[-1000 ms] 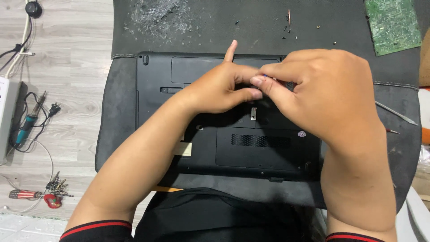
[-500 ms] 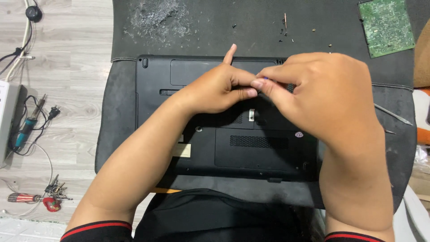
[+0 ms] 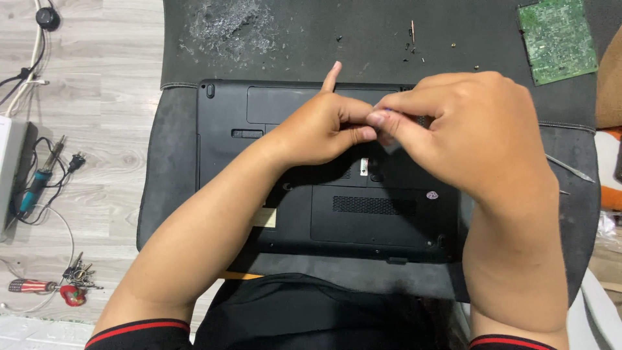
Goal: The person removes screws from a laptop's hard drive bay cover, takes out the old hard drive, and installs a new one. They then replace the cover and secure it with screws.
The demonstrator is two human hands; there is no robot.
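Black and rigid, the upturned laptop (image 3: 330,188) lies on our dark mat (image 3: 175,162), heavy enough to stay put, while our left hand (image 3: 317,129) and right hand (image 3: 466,129) pinch fingers together over something small and hidden at its upper panel.

mat (image 3: 194,162): laptop (image 3: 291,214), circuit board (image 3: 557,39), debris (image 3: 227,26), screws (image 3: 414,45) | floor (image 3: 97,84): soldering iron (image 3: 35,188), cables (image 3: 26,71), screwdriver (image 3: 29,285), keys (image 3: 78,275)

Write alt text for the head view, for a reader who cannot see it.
Two bare hands, left hand and right hand, meet fingertip to fingertip over an upturned black laptop on a dark mat. A green circuit board lies at the mat's far right; a soldering iron lies on the floor.
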